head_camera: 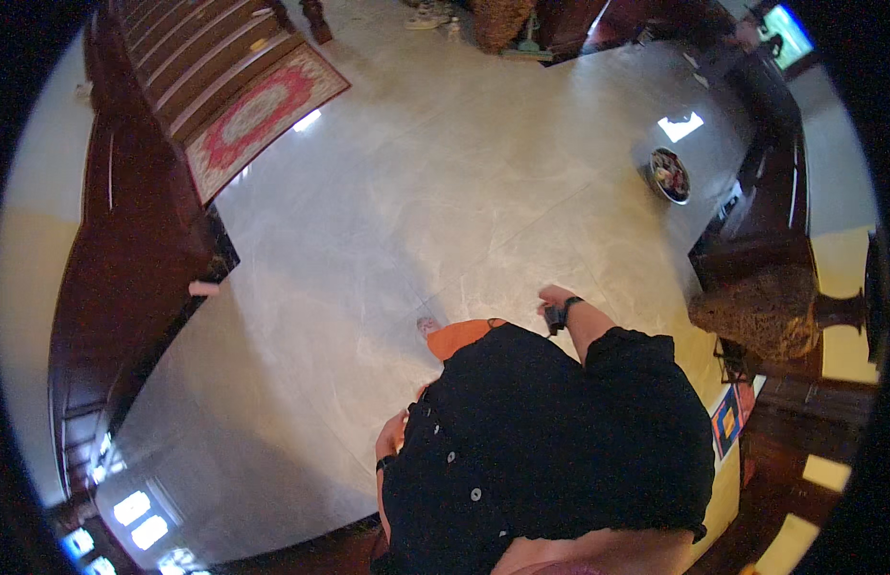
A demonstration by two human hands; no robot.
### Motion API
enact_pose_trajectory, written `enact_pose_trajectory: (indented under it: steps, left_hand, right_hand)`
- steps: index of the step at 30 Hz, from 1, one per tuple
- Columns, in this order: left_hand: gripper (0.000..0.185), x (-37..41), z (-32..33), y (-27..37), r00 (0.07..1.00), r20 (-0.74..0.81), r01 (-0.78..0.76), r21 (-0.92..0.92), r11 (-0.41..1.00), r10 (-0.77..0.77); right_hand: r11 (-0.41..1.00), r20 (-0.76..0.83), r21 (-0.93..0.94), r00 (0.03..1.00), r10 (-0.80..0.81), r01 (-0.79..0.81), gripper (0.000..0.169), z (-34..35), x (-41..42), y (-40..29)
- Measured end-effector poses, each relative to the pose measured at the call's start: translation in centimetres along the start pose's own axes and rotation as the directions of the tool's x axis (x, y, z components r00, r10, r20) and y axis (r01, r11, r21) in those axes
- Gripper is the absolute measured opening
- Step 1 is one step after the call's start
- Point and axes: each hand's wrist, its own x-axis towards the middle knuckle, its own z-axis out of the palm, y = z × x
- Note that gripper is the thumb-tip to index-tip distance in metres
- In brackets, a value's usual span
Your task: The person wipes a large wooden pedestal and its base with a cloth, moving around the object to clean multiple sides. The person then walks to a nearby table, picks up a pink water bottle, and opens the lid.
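My right hand (554,297) hangs in front of my body over the tiled floor (416,237), a dark band on its wrist. A small black object (555,320) sits by that wrist. Its fingers are blurred, and whether they hold anything is unclear. Close against the black buttoned shirt (545,445) is my left hand (394,431), also with a dark band at the wrist. The shirt hides part of it, so its grip cannot be made out. Below the shirt's hem an orange garment (459,336) shows, with one bare foot (425,327) beyond it.
A round metal-rimmed bowl (670,175) with mixed contents stands on the floor at right. Wooden stairs (207,61) rise at far left behind a red patterned rug (268,118). Dark furniture lines both sides. A rough brown stump (757,313) is near my right.
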Motion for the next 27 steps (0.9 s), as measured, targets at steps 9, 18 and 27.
enact_pose_trajectory:
  steps: [9,18,27]
  left_hand:
    - [0.041,0.8,-5.3,16.5,0.983,0.133,-0.137,0.063,0.988,0.128]
    - [0.042,-0.6,-19.7,18.9,0.993,0.088,-0.074,-0.016,0.997,0.075]
    - [0.043,-1.6,-31.3,23.7,0.993,0.110,-0.021,-0.169,0.985,0.040]
  right_hand:
    - [0.943,0.351,0.077,0.877,-0.328,0.322,0.032,16.6,0.7,-20.7]
    - [0.953,0.191,-0.220,0.967,-0.167,0.208,0.022,23.2,8.3,-28.4]
    - [-0.433,0.823,-0.567,0.496,-0.277,0.701,0.006,40.7,11.5,-48.3]
